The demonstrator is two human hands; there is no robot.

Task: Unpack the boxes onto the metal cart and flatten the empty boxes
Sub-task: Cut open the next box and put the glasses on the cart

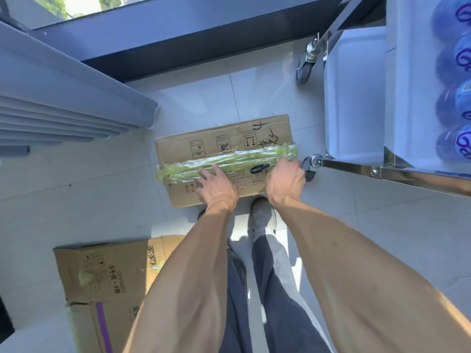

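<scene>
Cardboard box (pixel 224 154) lay sealed on the tiled floor (pixel 356 238), straight ahead of the person's shoe (pixel 262 215) and just left of the cart (pixel 356 105). Its long axis ran left to right, with the right end tipped slightly away from the person. Green tape (pixel 229 160) ran along that same axis, down the middle seam of the top face, and wrapped over both ends. Printed handling symbols and black handwriting showed on the top. Nothing inside the box could be seen.

Both bare arms reached down to it. The left hand (pixel 216 186) rested on the top, fingers spread and fairly straight, fingertips touching the tape. The right hand (pixel 285 179) was curled at the box's right end. A black scissors handle (pixel 259 168) showed just beside its knuckles on the tape line; whether the fingers actually gripped it could not be told.

The cart's shiny metal frame, two casters (pixel 304 68) and pale shelves stood to the right. On its upper shelf, at the far right edge, sat a row of blue packs (pixel 456 98), partly cut off.

A second box (pixel 107 281) lay near the lower left, open and partly collapsed, with torn flaps and a purple stripe. Its inside was not visible.
</scene>
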